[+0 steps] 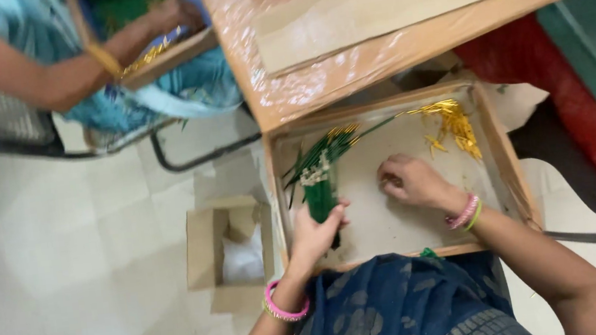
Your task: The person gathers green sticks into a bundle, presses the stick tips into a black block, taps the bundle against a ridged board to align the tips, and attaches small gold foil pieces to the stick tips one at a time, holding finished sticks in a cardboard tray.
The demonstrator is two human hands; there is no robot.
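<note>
Left hand (317, 229): grip closed around bundle of thin green sticks (319, 187), lower centre; keep tips level.
Right hand (409, 180): fingers curled on shallow cardboard tray (395, 216) floor; whether pinching anything, I cannot tell.

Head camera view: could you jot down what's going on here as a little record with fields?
Left hand: left hand grips a bundle of green sticks, upright in the tray
Right hand: right hand rests fingers-down on the tray floor, apparently holding nothing
Tray: shallow cardboard tray on the person's lap
Loose pieces: gold-coloured bits piled in the tray's far right corner
Floor: small open cardboard box left of the tray
Table: plastic-wrapped brown tabletop beyond the tray
Nearby: another person's hand over a second tray, upper left
</note>
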